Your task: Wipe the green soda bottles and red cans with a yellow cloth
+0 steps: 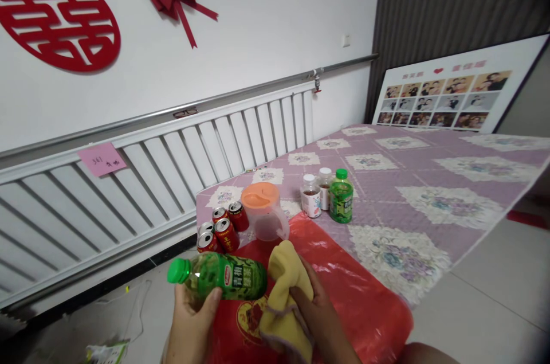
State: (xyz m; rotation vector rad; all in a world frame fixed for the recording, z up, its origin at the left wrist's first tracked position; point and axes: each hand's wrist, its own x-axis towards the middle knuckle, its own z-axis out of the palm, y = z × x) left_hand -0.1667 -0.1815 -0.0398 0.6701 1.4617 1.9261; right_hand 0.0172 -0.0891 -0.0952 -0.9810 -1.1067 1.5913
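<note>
My left hand (192, 318) is closed around a green-capped plastic bottle (247, 278) with a green label, held on its side with the cap to the left. Bunched in my right hand (320, 306) is a yellow cloth (286, 289), close to the bottle's base; I cannot tell whether they touch. Both are above a red plastic bag (348, 278) with a gold heart print. Past the bag stands a clear pitcher (268, 225) with an orange lid. Several red drink cans (226, 235) are grouped left of it.
Two white-capped bottles (310, 198) and another green bottle (341, 198) stand on the purple floral tablecloth (373, 180). A white radiator (172, 175) bearing a pink note (102, 159) runs along the wall. A framed photo board (455, 89) leans at the far right.
</note>
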